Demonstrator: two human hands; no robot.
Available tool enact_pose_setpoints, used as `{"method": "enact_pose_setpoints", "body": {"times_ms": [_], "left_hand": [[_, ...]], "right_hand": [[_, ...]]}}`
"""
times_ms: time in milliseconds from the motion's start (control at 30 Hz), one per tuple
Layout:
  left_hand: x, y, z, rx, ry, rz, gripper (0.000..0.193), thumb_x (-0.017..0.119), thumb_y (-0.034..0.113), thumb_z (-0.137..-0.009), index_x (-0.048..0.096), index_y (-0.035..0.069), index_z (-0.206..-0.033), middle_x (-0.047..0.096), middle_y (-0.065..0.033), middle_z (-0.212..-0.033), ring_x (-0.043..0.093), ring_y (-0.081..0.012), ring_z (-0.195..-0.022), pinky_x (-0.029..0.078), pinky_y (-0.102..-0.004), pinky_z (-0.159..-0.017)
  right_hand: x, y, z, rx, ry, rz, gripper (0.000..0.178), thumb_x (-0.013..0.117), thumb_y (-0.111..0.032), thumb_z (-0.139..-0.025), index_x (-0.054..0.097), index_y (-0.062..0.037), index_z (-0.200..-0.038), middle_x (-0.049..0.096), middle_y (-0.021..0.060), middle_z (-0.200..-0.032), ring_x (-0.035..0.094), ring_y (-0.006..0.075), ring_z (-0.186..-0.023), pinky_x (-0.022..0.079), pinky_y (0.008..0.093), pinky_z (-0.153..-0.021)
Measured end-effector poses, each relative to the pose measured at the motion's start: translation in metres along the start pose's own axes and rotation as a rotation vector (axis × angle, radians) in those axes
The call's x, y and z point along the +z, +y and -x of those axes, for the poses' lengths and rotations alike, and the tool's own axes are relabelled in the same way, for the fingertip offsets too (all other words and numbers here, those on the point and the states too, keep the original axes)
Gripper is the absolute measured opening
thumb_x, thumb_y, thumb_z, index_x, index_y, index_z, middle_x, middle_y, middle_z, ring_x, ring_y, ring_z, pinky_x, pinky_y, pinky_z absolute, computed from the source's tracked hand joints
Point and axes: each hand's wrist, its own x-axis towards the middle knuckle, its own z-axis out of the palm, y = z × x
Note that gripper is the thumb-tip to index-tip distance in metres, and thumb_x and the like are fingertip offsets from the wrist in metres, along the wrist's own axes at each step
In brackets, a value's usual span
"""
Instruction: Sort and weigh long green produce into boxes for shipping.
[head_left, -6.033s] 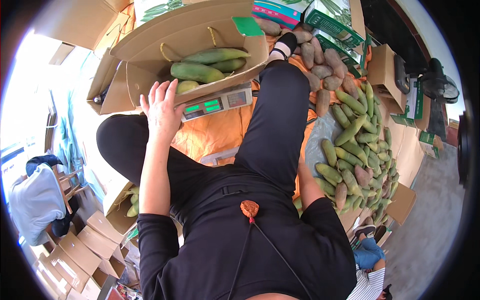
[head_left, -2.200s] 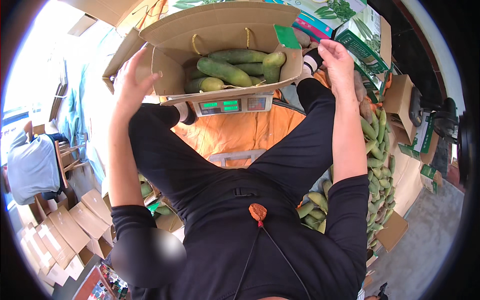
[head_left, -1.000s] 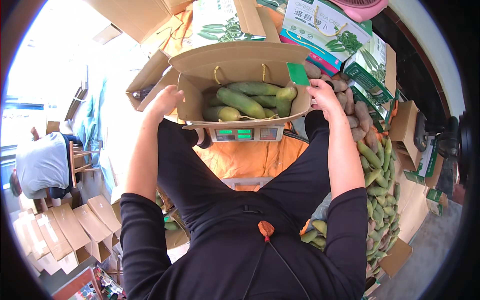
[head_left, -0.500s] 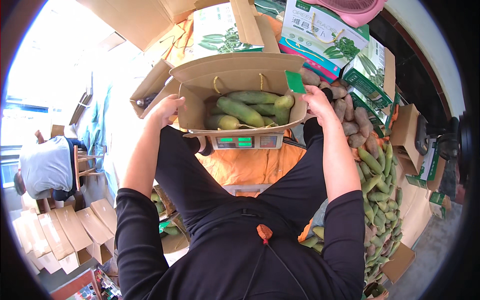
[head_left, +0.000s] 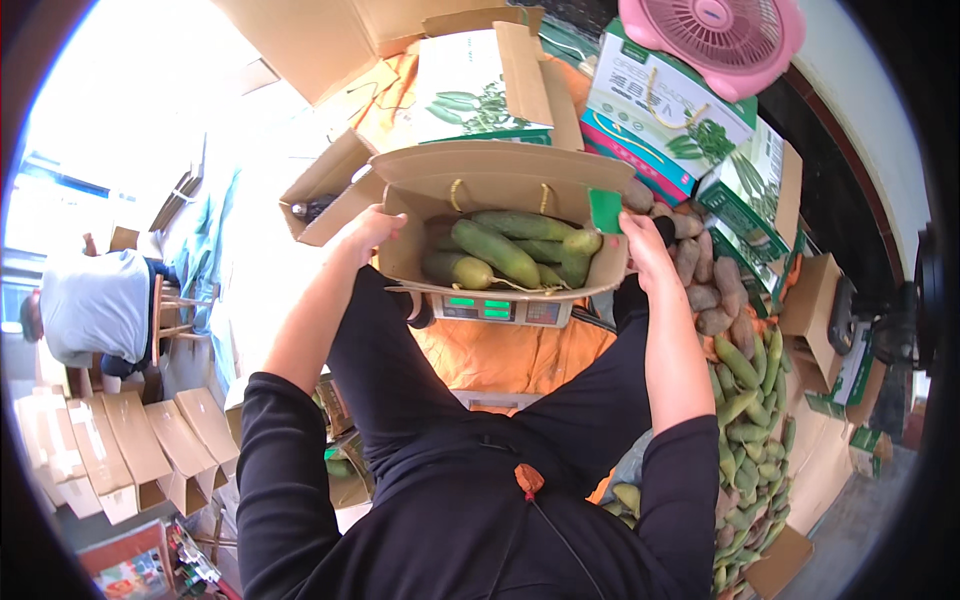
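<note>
An open cardboard carton (head_left: 480, 165) in front of me holds several green radishes (head_left: 495, 250). Two yellow cord handles show along its far inside wall. The carton rests on a digital scale (head_left: 500, 308) whose green display faces me. My left hand (head_left: 372, 232) is closed on the carton's left side flap. At the right side, my right hand (head_left: 645, 245) pinches the flap near its green corner (head_left: 605, 210). Both forearms reach forward on either side of the scale.
Green radishes (head_left: 755, 420) are heaped at my right, beside brownish-red root vegetables (head_left: 715, 275). Printed cartons (head_left: 670, 110) and a pink fan (head_left: 715, 35) stand beyond. Empty-looking brown boxes (head_left: 130, 440) line the left, near a seated person (head_left: 95, 305).
The whole view has shifted, so the surroundings and carton appear lower and a little further right. Both hands still grip the carton's side flaps.
</note>
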Motion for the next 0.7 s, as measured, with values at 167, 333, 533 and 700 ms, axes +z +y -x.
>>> {"method": "enact_pose_setpoints", "body": {"times_ms": [167, 333, 533, 700], "left_hand": [[0.008, -0.002, 0.015, 0.108, 0.056, 0.115, 0.047, 0.063, 0.025, -0.089, 0.047, 0.010, -0.131, 0.059, -0.0041, -0.102, 0.054, -0.0153, -0.094, 0.045, -0.0368, -0.084], [0.017, 0.022, 0.049, 0.183, 0.058, 0.116, 0.071, 0.067, 0.026, -0.086, 0.032, 0.000, -0.142, 0.059, -0.0131, -0.112, 0.055, -0.0195, -0.102, 0.042, -0.0346, -0.092], [0.012, 0.005, 0.033, 0.341, 0.039, 0.265, 0.070, 0.068, 0.029, -0.086, 0.035, -0.003, -0.139, 0.060, -0.0113, -0.104, 0.055, -0.0174, -0.099, 0.042, -0.0331, -0.092], [-0.029, 0.016, 0.070, 0.437, 0.061, 0.401, 0.071, 0.065, 0.042, -0.087, 0.040, -0.002, -0.136, 0.059, -0.0026, -0.088, 0.053, -0.0148, -0.091, 0.038, -0.0284, -0.083]], "right_hand": [[-0.016, 0.012, -0.003, -0.006, -0.069, -0.074, 0.031, 0.055, -0.033, -0.094, 0.063, -0.0035, -0.087, 0.058, 0.0014, -0.074, 0.052, 0.0099, -0.065, 0.039, 0.0268, -0.055], [-0.036, 0.010, 0.012, -0.180, 0.113, -0.313, 0.032, 0.057, -0.034, -0.095, 0.060, -0.0027, -0.095, 0.062, 0.0050, -0.088, 0.056, 0.0120, -0.081, 0.044, 0.0287, -0.073], [-0.049, -0.015, 0.043, -0.197, 0.143, -0.345, 0.028, 0.055, -0.032, -0.096, 0.053, -0.0050, -0.104, 0.063, 0.0079, -0.095, 0.061, 0.0154, -0.087, 0.050, 0.0299, -0.075], [-0.036, -0.078, 0.065, -0.350, 0.057, -0.295, 0.026, 0.056, -0.032, -0.095, 0.053, -0.0077, -0.105, 0.065, 0.0068, -0.095, 0.063, 0.0128, -0.084, 0.049, 0.0266, -0.071]]}}
